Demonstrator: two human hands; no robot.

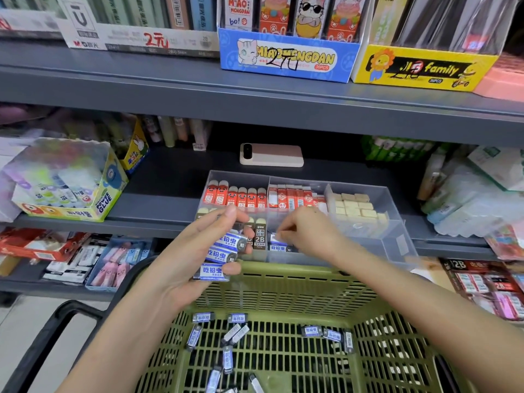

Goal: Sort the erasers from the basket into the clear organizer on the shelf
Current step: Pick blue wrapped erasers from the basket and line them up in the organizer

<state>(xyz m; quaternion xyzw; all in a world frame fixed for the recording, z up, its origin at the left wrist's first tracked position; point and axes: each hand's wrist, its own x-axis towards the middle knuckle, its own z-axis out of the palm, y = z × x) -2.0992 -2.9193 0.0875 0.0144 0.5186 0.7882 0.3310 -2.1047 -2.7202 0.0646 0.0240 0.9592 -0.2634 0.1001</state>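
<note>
My left hand (198, 251) holds three blue-and-white wrapped erasers (224, 255) stacked between thumb and fingers, just in front of the clear organizer (397, 239) on the shelf. My right hand (303, 234) reaches into the organizer's front compartment and pinches one blue-and-white eraser (276, 239) there. The organizer's back compartments hold red-sleeved erasers (235, 195) and plain cream erasers (354, 207). Below my hands, the green basket (283, 282) has several more blue-and-white erasers (235, 333) scattered on its floor.
A phone (271, 155) lies on the shelf behind the organizer. A glue box (71, 191) stands to the left, wrapped packs (467, 199) to the right. The upper shelf carries display boxes (289, 56). The basket's black handle (51, 336) hangs at the lower left.
</note>
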